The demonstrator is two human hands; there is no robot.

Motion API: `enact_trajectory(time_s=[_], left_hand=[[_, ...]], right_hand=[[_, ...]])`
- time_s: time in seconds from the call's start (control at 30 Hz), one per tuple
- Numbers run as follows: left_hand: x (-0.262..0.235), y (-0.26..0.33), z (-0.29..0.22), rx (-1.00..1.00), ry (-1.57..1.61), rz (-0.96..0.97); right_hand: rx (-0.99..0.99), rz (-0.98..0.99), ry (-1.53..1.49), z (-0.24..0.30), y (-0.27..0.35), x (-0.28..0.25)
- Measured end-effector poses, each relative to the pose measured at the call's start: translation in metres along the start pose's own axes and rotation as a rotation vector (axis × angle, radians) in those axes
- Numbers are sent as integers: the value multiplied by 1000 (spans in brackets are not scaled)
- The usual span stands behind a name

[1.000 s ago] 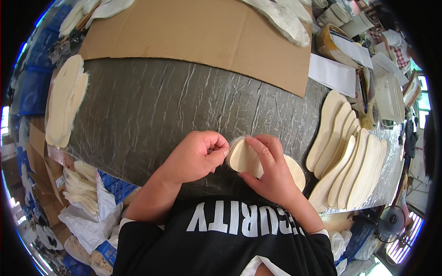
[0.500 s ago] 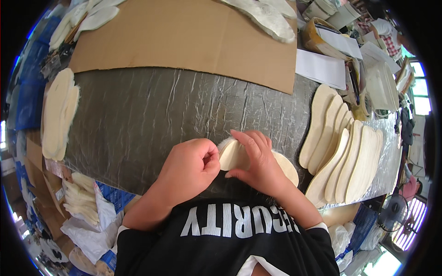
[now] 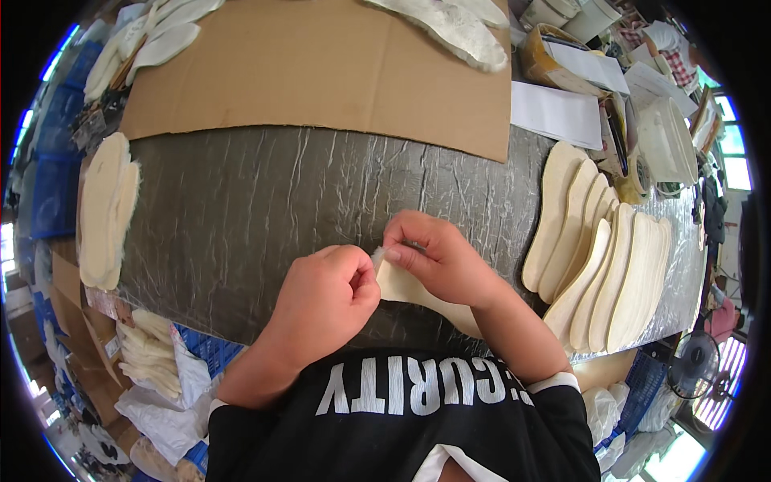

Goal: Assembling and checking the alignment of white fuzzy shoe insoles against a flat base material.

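Between my hands is a cream insole (image 3: 418, 296) with a fuzzy edge, held low over the dark table near my body. My left hand (image 3: 328, 291) is closed, its fingers curled against the left end of the insole. With thumb and forefinger, my right hand (image 3: 438, 255) pinches the upper edge of that same end, close to the left fingers. The insole's other end runs under my right wrist. Overlapping rows of cream insoles (image 3: 614, 277) lie to the right of my right forearm.
A small stack of fleecy insoles (image 3: 106, 210) lies at the table's left edge. Brown cardboard (image 3: 321, 68) covers the far side, with white fluffy insoles (image 3: 450, 32) on it. White paper (image 3: 556, 114) and a tub (image 3: 668, 145) stand far right. A fan (image 3: 693, 365) is beyond.
My right hand has shifted up and left, from spreading over the insole to pinching its left end beside my left hand. The insole now lies flatter and more stretched out.
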State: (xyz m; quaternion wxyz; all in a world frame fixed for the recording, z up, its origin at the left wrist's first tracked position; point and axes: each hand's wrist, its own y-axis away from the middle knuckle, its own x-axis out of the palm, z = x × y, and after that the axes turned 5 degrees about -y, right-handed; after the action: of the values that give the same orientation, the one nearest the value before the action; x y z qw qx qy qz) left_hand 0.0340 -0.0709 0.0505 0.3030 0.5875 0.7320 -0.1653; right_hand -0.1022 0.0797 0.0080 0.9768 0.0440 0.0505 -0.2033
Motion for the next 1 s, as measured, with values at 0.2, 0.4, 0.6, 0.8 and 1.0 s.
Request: enact_trajectory(time_s=[0.2, 0.4, 0.6, 0.8, 1.0], left_hand=[[-2, -8, 13, -38, 433, -97], [5, -17, 11, 529, -16, -315], [9, -30, 6, 722, -170, -214], [-1, -38, 14, 771, -65, 6], [-7, -19, 37, 390, 284, 101]], right_hand=[[221, -109, -313, 0, -3, -14], [428, -68, -952, -19, -14, -29], [440, 54, -1125, -25, -12, -15], [566, 78, -1098, -23, -12, 6], [272, 177, -338, -15, 11, -24]])
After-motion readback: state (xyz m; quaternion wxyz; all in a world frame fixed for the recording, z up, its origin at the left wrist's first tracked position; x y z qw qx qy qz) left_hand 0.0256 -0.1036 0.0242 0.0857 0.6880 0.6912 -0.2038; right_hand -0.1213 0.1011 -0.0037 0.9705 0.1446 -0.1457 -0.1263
